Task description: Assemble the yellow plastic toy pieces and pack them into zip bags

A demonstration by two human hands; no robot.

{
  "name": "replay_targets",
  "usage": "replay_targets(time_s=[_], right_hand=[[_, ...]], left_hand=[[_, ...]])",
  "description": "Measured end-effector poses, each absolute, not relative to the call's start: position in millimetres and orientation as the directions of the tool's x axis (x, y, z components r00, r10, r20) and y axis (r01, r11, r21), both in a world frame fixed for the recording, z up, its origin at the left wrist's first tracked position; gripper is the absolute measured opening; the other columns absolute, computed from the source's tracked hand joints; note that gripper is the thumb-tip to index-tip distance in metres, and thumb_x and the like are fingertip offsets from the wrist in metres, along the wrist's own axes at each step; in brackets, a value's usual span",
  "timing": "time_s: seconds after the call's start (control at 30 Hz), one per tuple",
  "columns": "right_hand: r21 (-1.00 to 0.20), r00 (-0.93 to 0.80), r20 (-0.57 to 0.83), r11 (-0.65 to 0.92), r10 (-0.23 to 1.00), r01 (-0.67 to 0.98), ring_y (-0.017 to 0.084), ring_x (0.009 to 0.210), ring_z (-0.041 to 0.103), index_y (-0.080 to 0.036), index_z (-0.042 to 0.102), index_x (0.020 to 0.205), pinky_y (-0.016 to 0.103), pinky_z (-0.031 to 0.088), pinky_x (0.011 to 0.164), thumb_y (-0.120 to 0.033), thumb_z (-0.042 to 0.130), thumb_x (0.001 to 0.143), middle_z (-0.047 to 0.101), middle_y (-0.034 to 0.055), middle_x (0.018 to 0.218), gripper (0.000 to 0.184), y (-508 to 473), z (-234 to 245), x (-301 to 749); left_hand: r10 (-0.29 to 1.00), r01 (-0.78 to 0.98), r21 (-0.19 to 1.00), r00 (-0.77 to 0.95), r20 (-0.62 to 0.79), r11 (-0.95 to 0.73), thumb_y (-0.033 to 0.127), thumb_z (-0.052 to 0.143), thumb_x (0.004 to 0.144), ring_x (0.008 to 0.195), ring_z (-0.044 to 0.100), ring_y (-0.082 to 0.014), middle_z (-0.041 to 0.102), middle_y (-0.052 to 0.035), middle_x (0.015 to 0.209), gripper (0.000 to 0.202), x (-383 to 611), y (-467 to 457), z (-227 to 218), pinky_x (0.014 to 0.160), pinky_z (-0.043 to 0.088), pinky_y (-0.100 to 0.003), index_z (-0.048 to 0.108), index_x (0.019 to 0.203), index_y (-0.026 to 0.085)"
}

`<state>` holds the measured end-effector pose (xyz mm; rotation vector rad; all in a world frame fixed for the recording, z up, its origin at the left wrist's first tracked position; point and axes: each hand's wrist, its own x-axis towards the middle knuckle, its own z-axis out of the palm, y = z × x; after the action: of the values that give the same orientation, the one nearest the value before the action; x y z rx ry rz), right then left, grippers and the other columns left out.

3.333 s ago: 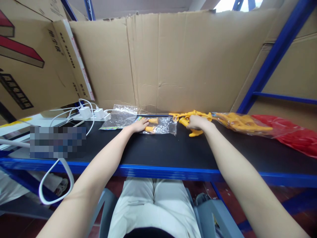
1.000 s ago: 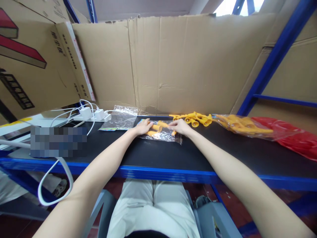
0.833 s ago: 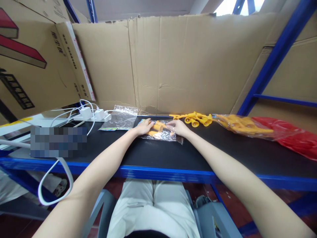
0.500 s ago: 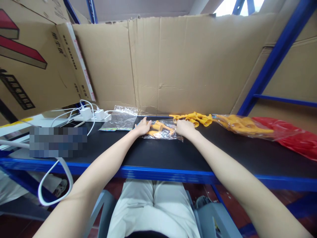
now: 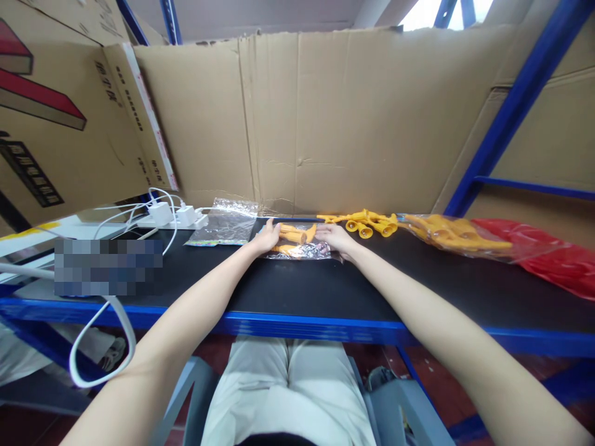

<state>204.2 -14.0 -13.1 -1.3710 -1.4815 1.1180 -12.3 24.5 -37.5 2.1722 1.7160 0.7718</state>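
A small clear plastic bag (image 5: 302, 249) with yellow plastic toy parts (image 5: 294, 236) inside lies on the black shelf top (image 5: 325, 285). My left hand (image 5: 267, 237) grips the bag's left end with the fingers curled on it. At the bag's right end, my right hand (image 5: 335, 236) pinches the plastic. Both hands rest low on the surface. Just right of my right hand lies a loose pile of yellow trumpet-shaped pieces (image 5: 367, 223).
A flat empty clear bag (image 5: 225, 224) lies left of the hands, with white chargers and cables (image 5: 170, 214) beyond it. At the right sit a big clear bag of yellow parts (image 5: 453, 232) and a red bag (image 5: 553, 260). Cardboard sheets (image 5: 344, 118) wall the back.
My right hand came from the loose yellow pile to the bag with a piece. More yellow parts now sit in the bag, and both hands hold its ends.
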Motion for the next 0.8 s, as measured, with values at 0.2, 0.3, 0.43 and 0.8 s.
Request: replay_targets(time_s=[0.2,0.3,0.43,0.8], right_hand=[[-0.964,-0.114,0.012,0.042,0.993,0.263,0.004,0.050,0.053,-0.012,0.051,0.114,0.019,0.046,0.042,-0.006,0.058,0.074,0.054,0.0139,0.119,0.041,-14.4,-13.9,203.0],[-0.956,-0.009,0.035,0.036,0.999,0.291,0.005,0.049,0.052,-0.010,0.053,0.107,0.020,0.045,0.040,-0.014,0.060,0.075,0.058,0.0138,0.108,0.033,-11.7,-16.5,202.2],[-0.928,-0.168,0.029,0.089,0.985,0.361,0.003,0.037,0.036,-0.011,0.060,0.089,0.016,0.030,0.030,-0.028,0.060,0.077,0.053,-0.0008,0.060,0.020,-13.3,-18.4,204.0],[-0.917,-0.486,-0.144,0.068,0.862,0.393,0.003,0.032,0.028,-0.016,0.061,0.111,0.015,0.022,0.031,-0.028,0.057,0.080,0.040,-0.0077,0.041,0.033,-21.2,-9.7,206.7]], left_hand=[[0.934,0.863,0.428,0.126,0.334,-0.269,0.029,0.036,0.085,0.115,0.046,-0.0271,0.050,-0.0159,0.121,0.027,-6.0,15.3,-29.3,0.101,0.026,-0.051,0.041,0.108,0.016],[0.873,0.835,0.341,0.292,0.390,-0.432,0.028,0.038,0.084,0.118,0.043,-0.0246,0.048,-0.0135,0.121,0.015,-6.7,15.2,-28.5,0.102,0.029,-0.044,0.047,0.090,0.018],[0.833,0.799,0.315,0.373,0.407,-0.512,0.029,0.040,0.084,0.124,0.037,-0.0213,0.043,-0.0121,0.126,0.014,-8.6,17.0,-30.3,0.104,0.029,-0.035,0.048,0.081,0.018],[0.770,0.727,0.299,0.485,0.415,-0.619,0.025,0.041,0.082,0.125,0.034,-0.0213,0.049,-0.0117,0.117,0.010,-10.3,21.6,-30.4,0.102,0.032,-0.037,0.046,0.075,0.019]])
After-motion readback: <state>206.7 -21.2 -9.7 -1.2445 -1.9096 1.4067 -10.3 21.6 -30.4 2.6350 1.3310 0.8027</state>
